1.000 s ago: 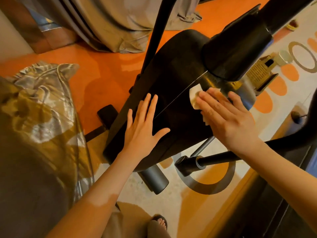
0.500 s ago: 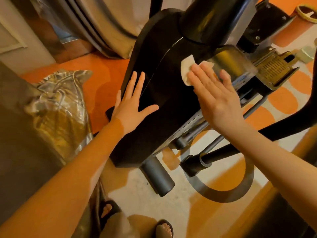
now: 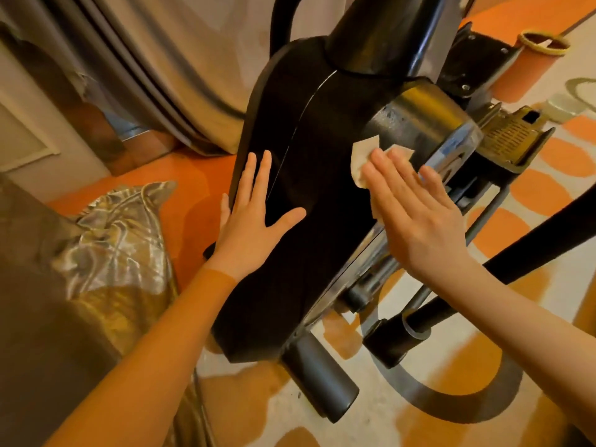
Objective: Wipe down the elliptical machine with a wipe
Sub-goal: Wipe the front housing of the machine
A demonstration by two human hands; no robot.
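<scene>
The elliptical machine's black housing fills the middle of the view, with its thick upright column rising out of the top. My left hand lies flat on the housing's left side, fingers straight. My right hand presses a white wipe flat against the housing's right flank, beside the shiny grey flywheel cover. Most of the wipe is hidden under my palm; only its upper left corner shows.
A footplate juts out to the right. Black crank arms cross under my right forearm. A grey stabiliser foot rests on the orange patterned rug. Curtains hang behind, and a shiny cushion lies at left.
The view has moved closer and lower along the machine. My right hand with the wipe has slid down the housing's right flank; my left hand stays flat on the left side.
</scene>
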